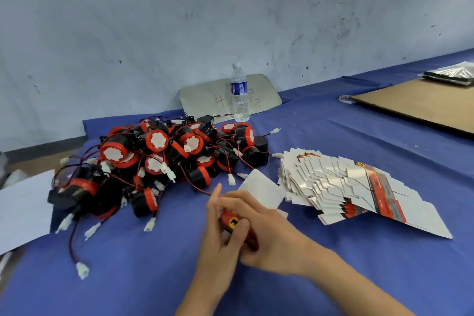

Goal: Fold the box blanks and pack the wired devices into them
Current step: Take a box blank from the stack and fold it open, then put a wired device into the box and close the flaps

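Grip: both hands, left hand (pixel 218 223) and right hand (pixel 259 228), curl round one box blank (pixel 256 195).
Handling: light, creasable card; hold edges.
Devices (pixel 159 159): 10 o'clock, tangle-prone wires.

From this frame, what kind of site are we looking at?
Likely a small factory or workshop packing bench. A heap of identical wired devices lies beside a fanned stack of flat box blanks on a blue-covered table, and both hands fold one box.
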Motion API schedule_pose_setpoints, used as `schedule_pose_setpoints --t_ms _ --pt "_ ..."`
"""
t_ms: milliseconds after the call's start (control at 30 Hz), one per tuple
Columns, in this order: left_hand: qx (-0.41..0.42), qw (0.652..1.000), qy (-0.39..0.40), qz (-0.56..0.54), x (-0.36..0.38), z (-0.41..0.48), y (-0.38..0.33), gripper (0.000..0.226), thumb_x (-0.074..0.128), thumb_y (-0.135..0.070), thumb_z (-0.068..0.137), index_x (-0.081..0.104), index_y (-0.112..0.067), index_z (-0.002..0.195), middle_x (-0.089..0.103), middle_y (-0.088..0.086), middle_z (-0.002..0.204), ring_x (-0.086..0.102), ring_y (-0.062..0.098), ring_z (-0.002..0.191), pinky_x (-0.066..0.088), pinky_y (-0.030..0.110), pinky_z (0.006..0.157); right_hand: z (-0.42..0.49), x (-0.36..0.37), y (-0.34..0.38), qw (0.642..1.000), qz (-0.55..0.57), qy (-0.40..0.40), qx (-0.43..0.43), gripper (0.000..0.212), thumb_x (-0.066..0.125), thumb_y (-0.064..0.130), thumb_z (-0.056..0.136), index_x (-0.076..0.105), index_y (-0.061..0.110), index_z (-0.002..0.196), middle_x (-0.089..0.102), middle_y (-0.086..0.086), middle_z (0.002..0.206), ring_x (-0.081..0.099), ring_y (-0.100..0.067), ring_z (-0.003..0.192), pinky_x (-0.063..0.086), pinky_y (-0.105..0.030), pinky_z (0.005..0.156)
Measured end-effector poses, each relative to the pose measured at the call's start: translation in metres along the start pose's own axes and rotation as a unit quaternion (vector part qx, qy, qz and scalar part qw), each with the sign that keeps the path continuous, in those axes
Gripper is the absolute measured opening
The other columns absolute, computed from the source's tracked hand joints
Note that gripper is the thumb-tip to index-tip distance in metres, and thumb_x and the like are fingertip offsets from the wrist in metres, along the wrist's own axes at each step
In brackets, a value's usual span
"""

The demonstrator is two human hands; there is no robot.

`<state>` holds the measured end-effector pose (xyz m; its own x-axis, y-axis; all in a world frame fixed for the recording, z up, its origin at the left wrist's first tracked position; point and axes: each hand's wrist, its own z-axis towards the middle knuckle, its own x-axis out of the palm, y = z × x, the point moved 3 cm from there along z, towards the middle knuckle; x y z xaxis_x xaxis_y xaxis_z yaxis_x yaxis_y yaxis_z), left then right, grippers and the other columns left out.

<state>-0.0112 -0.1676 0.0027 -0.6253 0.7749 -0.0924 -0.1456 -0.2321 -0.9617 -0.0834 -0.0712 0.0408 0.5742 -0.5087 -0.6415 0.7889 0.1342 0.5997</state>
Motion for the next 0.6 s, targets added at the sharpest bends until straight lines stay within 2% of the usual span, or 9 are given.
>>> schedule_pose_setpoints --t_ms 33,100,200,267,300,333,433,533,600 --pt "-0.01 0.999 0.001 0.03 -0.001 0.001 0.001 0.058 0.065 -0.05 0.082 0.035 -0.051 0.132 0.063 -0.032 0.103 0.063 -0.009 0.092 0.048 0.008 0.071 0.005 -0.001 0.004 0.999 0.034 0.008 -0.002 0.073 0.056 -0.004 0.069 0.045 0.021 0.137 0.042 0.009 0.137 0.052 -0.005 0.116 0.046 -0.018 0.087" --pt "-0.03 0.998 -0.01 0.062 -0.008 0.004 0.005 0.059 0.068 -0.044 0.079 0.038 -0.048 0.129 0.067 -0.023 0.084 0.064 -0.004 0.073 0.047 0.009 0.062 0.012 -0.017 0.009 0.992 0.109 -0.063 -0.002 0.06 0.048 0.001 0.069 0.054 0.015 0.127 0.052 0.002 0.131 0.058 -0.01 0.112 0.049 -0.024 0.087" --pt "-0.054 0.998 0.012 0.027 -0.017 0.009 0.009 0.07 0.07 -0.048 0.062 0.04 -0.048 0.125 0.068 -0.019 0.087 0.065 -0.001 0.078 0.048 0.011 0.067 0.026 -0.044 0.003 0.946 0.139 -0.285 0.065 0.035 0.045 0.009 0.071 0.066 0.019 0.098 0.069 0.007 0.093 0.069 -0.011 0.075 0.05 -0.02 0.071" --pt "-0.077 0.995 0.055 0.008 -0.021 0.011 0.008 0.075 0.075 -0.043 0.061 0.042 -0.046 0.128 0.068 -0.016 0.096 0.066 -0.001 0.087 0.05 0.013 0.072 0.048 -0.05 -0.01 0.917 0.157 -0.336 0.145 0.023 0.048 0.005 0.077 0.067 0.016 0.087 0.069 0.004 0.078 0.068 -0.015 0.065 0.053 -0.026 0.068" --pt "-0.089 0.993 0.079 0.006 -0.022 0.011 0.008 0.076 0.081 -0.04 0.062 0.045 -0.044 0.129 0.069 -0.015 0.105 0.066 0.0 0.093 0.051 0.014 0.073 0.064 -0.05 -0.016 0.924 0.141 -0.304 0.183 0.021 0.05 0.002 0.082 0.067 0.013 0.088 0.069 -0.002 0.078 0.067 -0.017 0.067 0.054 -0.027 0.069" --pt "-0.097 0.991 0.097 0.008 -0.023 0.01 0.008 0.077 0.087 -0.037 0.062 0.048 -0.041 0.129 0.069 -0.013 0.111 0.066 0.001 0.097 0.051 0.015 0.074 0.082 -0.047 -0.024 0.941 0.106 -0.238 0.216 0.022 0.05 0.0 0.085 0.067 0.012 0.092 0.068 -0.007 0.08 0.066 -0.019 0.07 0.053 -0.027 0.071" --pt "-0.096 0.99 0.098 0.026 -0.026 0.01 0.008 0.071 0.084 -0.032 0.06 0.054 -0.038 0.124 0.069 -0.012 0.112 0.065 0.0 0.098 0.052 0.015 0.072 0.131 -0.028 -0.044 0.968 0.01 0.007 0.252 0.036 0.045 -0.004 0.088 0.063 0.011 0.115 0.067 -0.011 0.098 0.064 -0.022 0.087 0.053 -0.031 0.08" --pt "-0.089 0.992 0.087 0.015 -0.028 0.01 0.01 0.063 0.086 -0.017 0.069 0.056 -0.033 0.122 0.07 -0.009 0.109 0.067 0.003 0.095 0.052 0.015 0.07 0.162 -0.003 -0.061 0.945 -0.114 0.202 0.229 0.05 0.054 0.0 0.086 0.054 0.017 0.133 0.057 -0.008 0.128 0.055 -0.026 0.115 0.048 -0.037 0.097" --pt "-0.09 0.993 0.079 -0.002 -0.029 0.011 0.01 0.06 0.083 -0.015 0.07 0.055 -0.027 0.122 0.071 -0.007 0.106 0.068 0.007 0.094 0.053 0.017 0.07 0.172 0.013 -0.075 0.911 -0.198 0.279 0.23 0.064 0.065 0.01 0.084 0.042 0.023 0.142 0.049 -0.007 0.137 0.05 -0.028 0.12 0.046 -0.033 0.095"
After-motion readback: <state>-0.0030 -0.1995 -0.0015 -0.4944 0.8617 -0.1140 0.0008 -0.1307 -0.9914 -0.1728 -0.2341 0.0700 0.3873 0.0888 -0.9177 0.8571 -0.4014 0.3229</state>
